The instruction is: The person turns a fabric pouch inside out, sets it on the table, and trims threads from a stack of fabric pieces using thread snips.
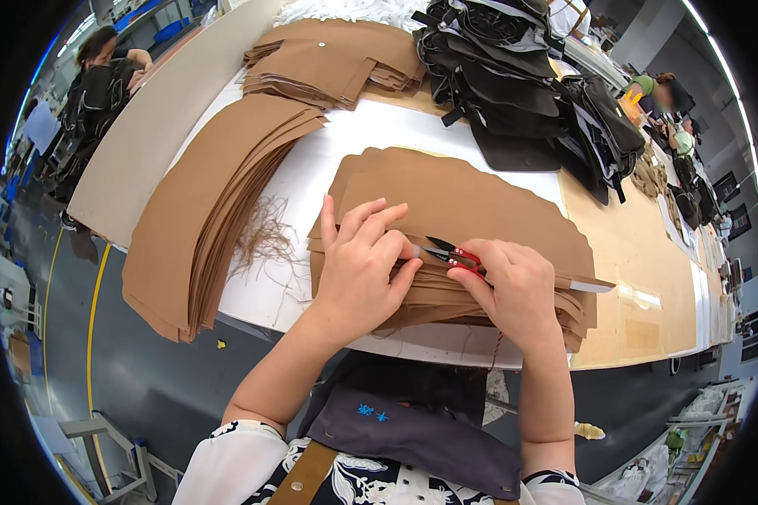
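Observation:
A stack of brown fabric panels (463, 189) with curved far edges lies in front of me on the table. My left hand (358, 269) rests over its near left part, thumb and index finger pinched at the edge of a top panel, the other fingers raised. In my right hand (511, 282) is a pair of thread snips (467, 258) with red handles and dark blades. The blade tips point left, close to my left fingertips and the panel edge. A narrow strip with a whitish end (592, 286) juts out to the right of my right hand.
Left of the stack stands a fanned pile of long brown panels (202, 202), with a tangle of loose threads (265, 236) beside it. More brown pieces (337, 59) lie at the back. Black bags (505, 93) are heaped at the back right. Other people work further off on both sides.

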A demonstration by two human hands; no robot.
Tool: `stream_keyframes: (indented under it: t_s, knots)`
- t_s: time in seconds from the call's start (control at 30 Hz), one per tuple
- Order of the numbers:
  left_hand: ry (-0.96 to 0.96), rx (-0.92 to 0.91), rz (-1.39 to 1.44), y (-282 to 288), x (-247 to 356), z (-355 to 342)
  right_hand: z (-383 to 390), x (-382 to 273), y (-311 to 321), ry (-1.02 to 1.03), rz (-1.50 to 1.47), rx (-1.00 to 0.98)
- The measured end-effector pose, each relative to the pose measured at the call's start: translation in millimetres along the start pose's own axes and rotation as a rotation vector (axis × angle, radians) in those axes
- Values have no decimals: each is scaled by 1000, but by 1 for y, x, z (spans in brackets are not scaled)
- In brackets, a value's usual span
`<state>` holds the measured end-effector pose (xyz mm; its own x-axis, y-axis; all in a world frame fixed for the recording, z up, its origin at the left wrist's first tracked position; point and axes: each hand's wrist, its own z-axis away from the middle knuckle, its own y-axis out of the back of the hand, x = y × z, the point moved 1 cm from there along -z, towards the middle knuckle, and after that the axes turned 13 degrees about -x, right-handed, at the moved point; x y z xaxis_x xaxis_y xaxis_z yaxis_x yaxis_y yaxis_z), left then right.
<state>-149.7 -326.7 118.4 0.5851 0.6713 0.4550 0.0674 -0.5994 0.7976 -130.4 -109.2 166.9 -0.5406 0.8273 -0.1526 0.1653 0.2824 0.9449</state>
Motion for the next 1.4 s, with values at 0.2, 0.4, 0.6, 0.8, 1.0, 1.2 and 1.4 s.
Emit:
stream_keyframes:
  t_s: [0.2, 0.4, 0.6, 0.8, 1.0, 1.2, 1.4]
  knots:
    - [-8, -21, 24, -1, -2, 1, 1, 0, -2, 4, -16, 27]
    - [3, -78, 75, -3, -4, 0, 2, -1, -3, -9, -28, 34]
    - [20, -49, 134, -3, -5, 0, 3, 1, -5, -18, -36, 43]
    - [4, -21, 108, -3, -6, 2, 1, -4, -4, -5, 0, 50]
    - [24, -5, 112, -5, -6, 1, -2, -8, -6, -12, -6, 41]
    - [20, 8, 126, -7, -7, 2, -1, -8, -4, -28, -36, 38]
    - [37, 8, 111, -5, -6, 3, -1, -8, 5, -46, -13, -8]
